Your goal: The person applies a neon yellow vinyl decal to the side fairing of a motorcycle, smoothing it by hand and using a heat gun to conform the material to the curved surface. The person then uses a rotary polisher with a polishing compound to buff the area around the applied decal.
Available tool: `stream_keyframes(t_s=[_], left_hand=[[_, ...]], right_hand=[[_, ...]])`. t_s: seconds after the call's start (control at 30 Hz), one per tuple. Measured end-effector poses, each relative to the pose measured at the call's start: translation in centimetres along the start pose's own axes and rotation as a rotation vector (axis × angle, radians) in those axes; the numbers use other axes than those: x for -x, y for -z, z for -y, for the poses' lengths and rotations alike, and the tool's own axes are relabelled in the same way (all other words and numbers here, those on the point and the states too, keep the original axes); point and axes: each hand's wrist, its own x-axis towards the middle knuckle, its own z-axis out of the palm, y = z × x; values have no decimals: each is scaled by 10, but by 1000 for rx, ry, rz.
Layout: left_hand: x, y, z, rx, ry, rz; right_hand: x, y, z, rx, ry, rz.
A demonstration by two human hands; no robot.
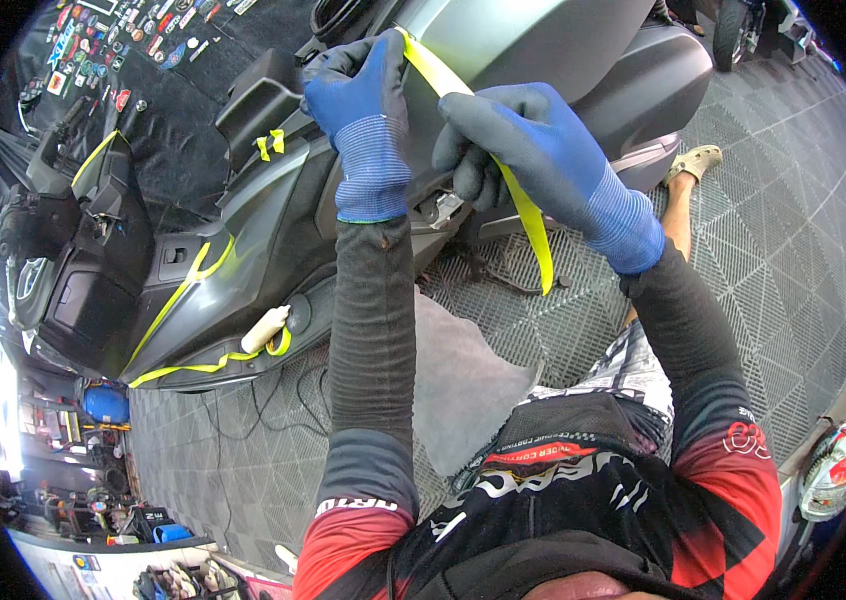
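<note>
A strip of bright yellow tape [433,68] runs slantwise in front of the grey scooter body [518,45]. My left hand [358,95], in a blue and black work glove, is closed with its fingertips at the strip's upper end. Lower and to the right, my gloved right hand [528,145] grips the strip between thumb and curled fingers. Below that grip the loose tail hangs down over the floor. More yellow tape [168,315] lines the scooter's floorboard edges, and short pieces [270,145] stick to a dark panel left of my left hand.
A cream bottle [265,330] lies on the floorboard beside the tape. The handlebar [28,225] is at far left. A grey cloth [463,375] hangs by my waist. Grey tiles [763,260] cover the floor; a clear-lensed light [833,472] stands at right.
</note>
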Motion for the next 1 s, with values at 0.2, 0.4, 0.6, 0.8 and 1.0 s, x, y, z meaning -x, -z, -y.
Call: stream_keyframes(t_s=[0.2, 0.4, 0.6, 0.8, 1.0], left_hand=[[-3, -2, -7, -214, -89, 21], [-6, -13, 15, -305, -218, -82], [-2, -19, 1, -227, -107, -165], [3, -24, -5, -215, -86, -159], [-4, -16, 8, -250, -137, -169]], right_hand=[[1, 3, -7, -15, -16, -8], [5, 1, -5, 125, 22, -113], [1, 3, -15, 265, 42, -139], [2, 6, -7, 138, 33, -107], [0, 4, -14, 126, 39, -57]])
